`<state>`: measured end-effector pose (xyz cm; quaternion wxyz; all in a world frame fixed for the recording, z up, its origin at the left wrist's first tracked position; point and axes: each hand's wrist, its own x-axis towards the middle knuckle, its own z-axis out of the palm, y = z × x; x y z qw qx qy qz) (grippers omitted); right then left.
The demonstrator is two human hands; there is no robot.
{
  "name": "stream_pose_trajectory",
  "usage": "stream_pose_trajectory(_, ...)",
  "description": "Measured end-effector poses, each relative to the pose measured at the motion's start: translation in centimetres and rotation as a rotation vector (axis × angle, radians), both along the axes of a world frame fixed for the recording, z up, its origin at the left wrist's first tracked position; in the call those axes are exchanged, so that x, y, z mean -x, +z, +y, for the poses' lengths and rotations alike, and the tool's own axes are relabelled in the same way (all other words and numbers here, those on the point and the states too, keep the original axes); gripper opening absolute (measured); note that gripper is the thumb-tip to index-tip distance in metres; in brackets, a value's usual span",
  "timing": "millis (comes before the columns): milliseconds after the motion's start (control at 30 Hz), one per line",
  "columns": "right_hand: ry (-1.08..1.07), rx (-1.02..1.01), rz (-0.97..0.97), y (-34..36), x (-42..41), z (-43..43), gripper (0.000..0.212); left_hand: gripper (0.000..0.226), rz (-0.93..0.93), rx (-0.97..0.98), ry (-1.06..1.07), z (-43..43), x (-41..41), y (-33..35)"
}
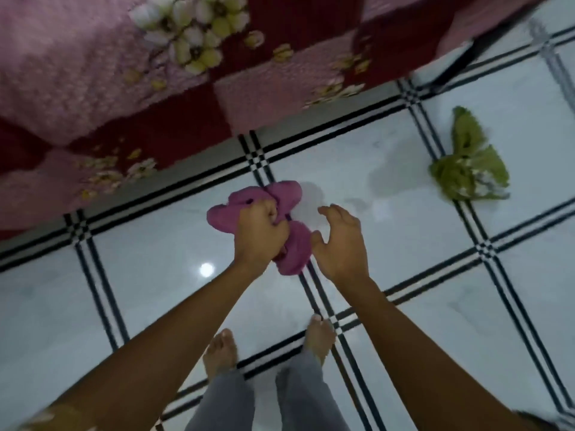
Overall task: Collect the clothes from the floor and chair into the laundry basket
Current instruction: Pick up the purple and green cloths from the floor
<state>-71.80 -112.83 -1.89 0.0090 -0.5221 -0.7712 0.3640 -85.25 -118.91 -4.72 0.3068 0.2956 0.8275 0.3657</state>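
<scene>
Left hand (259,233) fisted on bunched pink cloth (292,244), green garment (469,169) blurred

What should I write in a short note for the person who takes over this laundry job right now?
Left hand: shut on the pink cloth, bunched above the tiled floor.
Right hand: open and empty, beside the cloth.
Green cloth: lies on the floor, to the right, untouched.
Laundry basket and chair: not in view.
Left to do: bring the pink cloth to the basket, then collect the green one.

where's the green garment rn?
Head view: the green garment lies crumpled on the tiled floor at right, apart from both hands, beyond the open right hand.
</scene>
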Motion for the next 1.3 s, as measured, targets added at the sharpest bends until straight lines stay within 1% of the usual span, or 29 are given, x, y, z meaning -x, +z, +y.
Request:
stream_pose_trajectory(67,-0.091,-0.027,0.018,1.8,-3.3,3.2,0.045,0.032,0.004,0.02,-0.06,4.0,-3.0,2.4)
stream_pose_trajectory(100,-0.133,-0.034,0.018,2.6,-5.1,4.9,0.045,0.03,0.02,0.024,-0.09,6.2,-4.6,3.4)
stream_pose_trajectory(200,-0.195,-0.047,0.02,4.3,-10.4,10.4,0.043,0.038,0.041,-0.008,-0.193,12.9,-10.0,5.5)
stream_pose_trajectory(267,-0.226,-0.077,0.01,4.9,-13.4,13.6,0.041,0.036,0.06,-0.024,-0.256,16.8,-13.1,6.3)
stream_pose_trajectory(333,-0.277,-0.084,0.002,5.4,-16.4,16.6,0.037,0.034,0.075,-0.023,-0.281,20.5,-16.0,6.9)
stream_pose_trajectory(433,-0.362,-0.103,-0.026,5.3,-20.4,20.8,0.032,0.036,0.053,-0.042,-0.294,25.7,-19.6,7.3)
stream_pose_trajectory(567,-0.452,-0.081,-0.064,3.0,-24.5,27.2,0.04,0.039,0.034,-0.085,-0.345,32.9,-22.9,5.7)
stream_pose_trajectory(733,-0.59,-0.007,-0.081,-2.7,-28.2,35.1,0.049,0.037,0.084,-0.035,-0.388,41.2,-24.9,0.9)
stream_pose_trajectory(800,-0.622,0.064,-0.088,-5.1,-29.5,38.2,0.055,0.035,0.093,-0.015,-0.418,43.6,-26.2,-0.7)
stream_pose_trajectory(867,-0.617,0.117,-0.119,-7.4,-30.6,40.5,0.06,0.034,0.109,0.025,-0.417,44.9,-27.1,-2.2)
stream_pose_trajectory(933,-0.567,0.151,-0.186,-9.6,-31.7,42.3,0.067,0.032,0.135,0.08,-0.375,45.7,-27.9,-3.9)
stream_pose_trajectory(1000,-0.502,0.226,-0.248,-12.0,-32.6,43.8,0.08,0.032,0.156,0.132,-0.33,46.0,-28.5,-5.6)
stream_pose_trajectory(1133,-0.344,0.306,-0.356,-18.0,-34.0,46.3,0.102,0.042,0.136,0.145,-0.232,46.3,-29.3,-10.2)
stream_pose_trajectory(1167,-0.316,0.309,-0.382,-19.3,-34.3,46.5,0.105,0.039,0.127,0.152,-0.211,46.4,-29.4,-11.3)
stream_pose_trajectory(1233,-0.281,0.299,-0.412,-23.0,-34.9,47.0,0.107,0.024,0.125,0.18,-0.17,47.3,-30.0,-14.6)
stream_pose_trajectory(1267,-0.27,0.278,-0.426,-24.8,-35.1,47.4,0.105,0.016,0.123,0.196,-0.147,48.0,-30.3,-16.1)
stream_pose_trajectory(1300,-0.258,0.262,-0.45,-26.4,-35.3,47.6,0.102,0.014,0.111,0.211,-0.127,48.6,-30.7,-17.6)
